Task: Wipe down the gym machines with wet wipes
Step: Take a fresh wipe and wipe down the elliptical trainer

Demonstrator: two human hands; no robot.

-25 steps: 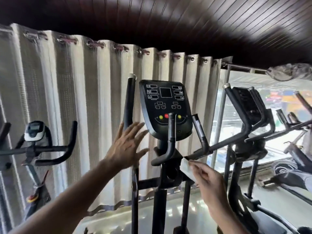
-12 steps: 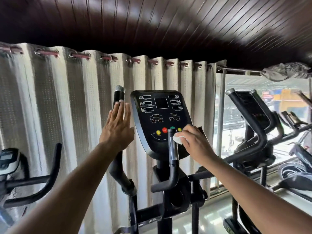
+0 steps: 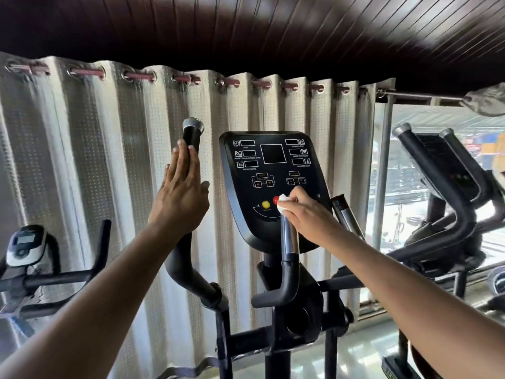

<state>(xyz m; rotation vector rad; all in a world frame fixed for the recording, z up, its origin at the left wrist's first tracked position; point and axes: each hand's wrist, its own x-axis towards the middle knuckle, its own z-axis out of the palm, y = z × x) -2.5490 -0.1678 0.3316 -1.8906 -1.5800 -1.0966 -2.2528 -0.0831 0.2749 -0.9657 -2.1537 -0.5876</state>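
Left hand (image 3: pixel 181 198) flat, fingers straight against the tall handlebar (image 3: pixel 191 138); right hand (image 3: pixel 306 214) pinches a white wipe (image 3: pixel 282 205) on the console (image 3: pixel 270 184) (lower edge), pale curtain (image 3: pixel 95 160) behind.

A glossy pale floor (image 3: pixel 355 354) carries the black elliptical trainer (image 3: pixel 276 337) at centre, an exercise bike (image 3: pixel 24 269) at far left, and another elliptical (image 3: pixel 437 242) to the right by the window.

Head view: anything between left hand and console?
Nothing solid in the head view: between the left hand on the tall handlebar and the console, only curtain behind.
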